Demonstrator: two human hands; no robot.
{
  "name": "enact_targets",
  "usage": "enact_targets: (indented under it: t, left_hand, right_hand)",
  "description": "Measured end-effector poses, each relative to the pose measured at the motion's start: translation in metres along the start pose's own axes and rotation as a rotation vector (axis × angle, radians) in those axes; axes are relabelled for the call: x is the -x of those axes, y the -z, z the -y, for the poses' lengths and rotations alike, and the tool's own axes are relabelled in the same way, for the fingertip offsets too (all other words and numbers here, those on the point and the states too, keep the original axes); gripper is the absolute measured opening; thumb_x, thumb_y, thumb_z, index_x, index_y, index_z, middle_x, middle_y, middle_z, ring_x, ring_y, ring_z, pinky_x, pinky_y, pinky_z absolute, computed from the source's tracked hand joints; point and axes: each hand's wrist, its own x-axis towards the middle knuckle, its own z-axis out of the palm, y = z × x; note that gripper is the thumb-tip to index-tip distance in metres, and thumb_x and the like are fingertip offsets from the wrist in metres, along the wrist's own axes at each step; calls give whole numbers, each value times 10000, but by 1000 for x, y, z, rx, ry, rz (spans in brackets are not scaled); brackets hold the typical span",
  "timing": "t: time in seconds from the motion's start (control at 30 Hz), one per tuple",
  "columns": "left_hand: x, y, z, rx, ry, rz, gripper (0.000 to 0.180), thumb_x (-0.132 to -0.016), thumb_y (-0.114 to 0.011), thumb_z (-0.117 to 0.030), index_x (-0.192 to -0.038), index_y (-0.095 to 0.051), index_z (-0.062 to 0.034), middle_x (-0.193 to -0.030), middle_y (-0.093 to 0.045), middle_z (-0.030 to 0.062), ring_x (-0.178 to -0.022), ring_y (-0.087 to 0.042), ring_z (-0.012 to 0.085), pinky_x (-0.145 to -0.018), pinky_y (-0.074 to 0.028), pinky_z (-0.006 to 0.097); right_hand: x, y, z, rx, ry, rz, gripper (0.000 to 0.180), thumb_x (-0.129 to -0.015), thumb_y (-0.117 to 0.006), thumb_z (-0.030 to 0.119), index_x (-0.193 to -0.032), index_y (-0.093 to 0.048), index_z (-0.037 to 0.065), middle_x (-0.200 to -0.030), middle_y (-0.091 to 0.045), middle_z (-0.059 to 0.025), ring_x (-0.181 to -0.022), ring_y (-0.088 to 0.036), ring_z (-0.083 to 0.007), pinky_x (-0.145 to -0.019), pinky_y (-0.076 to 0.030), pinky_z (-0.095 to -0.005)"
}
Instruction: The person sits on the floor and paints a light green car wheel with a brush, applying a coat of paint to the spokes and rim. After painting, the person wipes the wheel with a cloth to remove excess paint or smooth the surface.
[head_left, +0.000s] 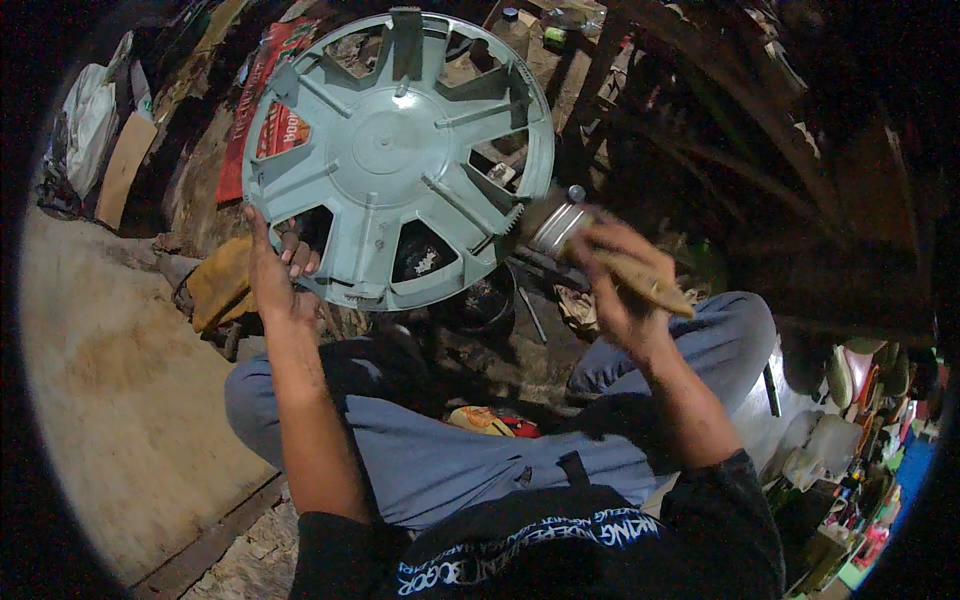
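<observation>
A round pale grey-green plastic wheel cover (390, 150) with several spokes and openings is held up in front of me, its ribbed back side facing me. My left hand (275, 270) grips its lower left rim, with the fingers through an opening. My right hand (620, 280) holds a paintbrush (600, 250) with a wooden handle and a metal ferrule. The brush's head touches the cover's right edge.
My knees in grey trousers (640, 350) are bent below the cover. A dark round container (485, 300) sits on the ground between them. A wooden board (120, 380) lies at the left. Wooden beams (700, 130) and clutter fill the right; bottles and tins (860, 460) stand at lower right.
</observation>
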Motion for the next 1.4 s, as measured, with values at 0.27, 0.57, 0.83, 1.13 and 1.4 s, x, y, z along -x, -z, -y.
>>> enact_targets:
  t: [0.27,0.57,0.83,1.13,1.4]
  left_hand:
    - [12,-15,0,-37,-65,-72,489,-938,-556,-586,-1021,-561,-104,-554,-256,-62,-424,-261,64,-462,-276,246]
    - [11,-8,2,-37,-104,46,539,-921,-564,-608,-1103,-532,-102,-560,-257,-71,-434,-272,59,-469,-285,237]
    - [16,-9,0,45,-66,33,539,-931,-542,-607,-1145,-520,-113,-573,-259,-54,-436,-269,71,-472,-305,258]
    - [106,-46,-26,69,-278,50,483,-999,-439,-555,-1100,-457,-83,-591,-339,-13,-440,-297,94,-451,-320,280]
    - [117,-35,-6,126,-398,142,278,-988,-544,-355,-1067,-459,-102,-654,-427,21,-462,-380,126,-432,-351,272]
  right_hand:
    - [11,-9,22,-56,-39,29,139,-817,-717,5,-955,-702,0,-1039,-684,-174,-987,-681,-342,-891,-528,-365]
    - [11,-21,30,-141,150,-4,219,-782,-695,-38,-989,-716,31,-1054,-689,-132,-1019,-681,-367,-881,-549,-375]
    - [20,-23,60,-263,-97,243,240,-780,-715,54,-1020,-704,49,-1119,-672,-183,-1023,-674,-356,-873,-552,-374]
    - [9,25,59,-137,-34,277,239,-864,-665,154,-1057,-711,20,-1091,-687,-174,-972,-691,-299,-838,-545,-348]
    - [0,13,59,104,86,136,180,-843,-697,99,-1016,-721,54,-1070,-700,-103,-989,-678,-275,-804,-558,-341]
